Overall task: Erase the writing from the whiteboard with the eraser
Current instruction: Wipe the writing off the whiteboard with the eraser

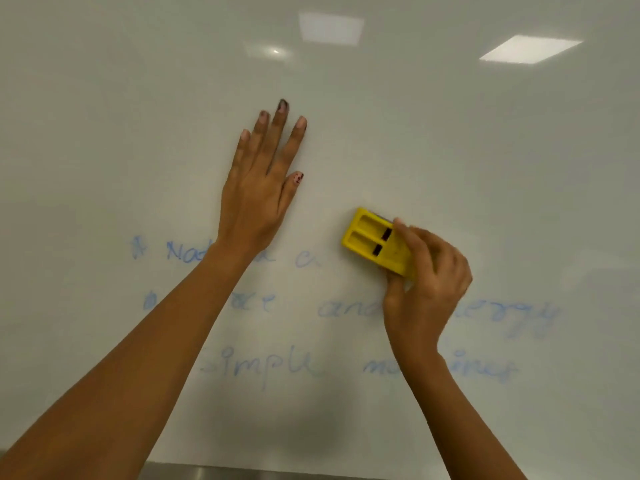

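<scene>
A white whiteboard [450, 150] fills the view. Three lines of faint blue writing [263, 365] run across its lower half, partly hidden by my arms. My right hand [429, 282] grips a yellow plastic eraser [375, 242] and presses it flat on the board at the right end of the top line, where the letters are gone. My left hand [259, 188] lies flat on the board with fingers spread, just above the top line and left of the eraser.
A grey metal ledge [214, 472] runs along the board's bottom edge. Ceiling lights reflect in the upper part of the board [530, 48].
</scene>
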